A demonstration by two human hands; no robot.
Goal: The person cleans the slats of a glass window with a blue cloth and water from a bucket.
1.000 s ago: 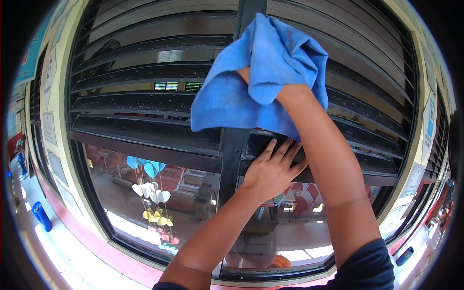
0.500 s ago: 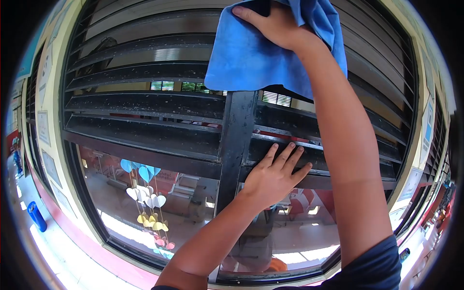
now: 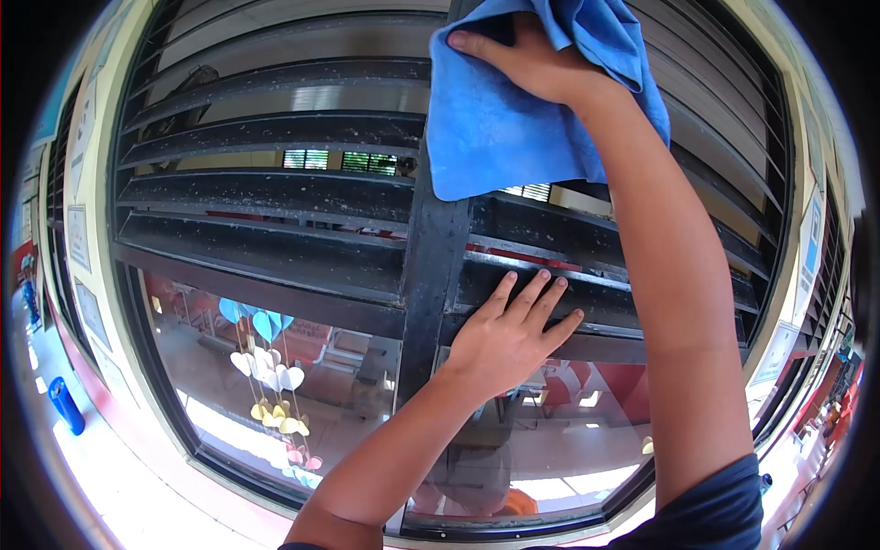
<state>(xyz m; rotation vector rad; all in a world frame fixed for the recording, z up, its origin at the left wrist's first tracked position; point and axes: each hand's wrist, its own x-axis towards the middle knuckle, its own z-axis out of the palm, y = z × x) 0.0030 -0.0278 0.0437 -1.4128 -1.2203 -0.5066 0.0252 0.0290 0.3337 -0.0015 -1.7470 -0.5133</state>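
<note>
A blue cloth (image 3: 513,137) hangs over the upper part of the dark post (image 3: 433,247) and the louvre slats to its right. My right hand (image 3: 541,69) is high up on it, thumb to the left, with the other fingers partly hidden by its folds. Lower down, my left hand (image 3: 504,335) rests with fingers spread against the bottom slats (image 3: 550,280) just right of the post. Nothing is in that hand. Speckled dark slats (image 3: 266,192) fill the left half of the window.
Glass panes (image 3: 357,403) sit below the slats, with strings of paper hearts (image 3: 266,367) showing in the left one. A pale wall with posted papers (image 3: 78,234) frames the window. At the far left a blue cylindrical container (image 3: 66,405) stands on the floor.
My right hand and the blue cloth have moved slightly down and to the right along the window. My left hand stays against the same slats, while the view has shifted a little.
</note>
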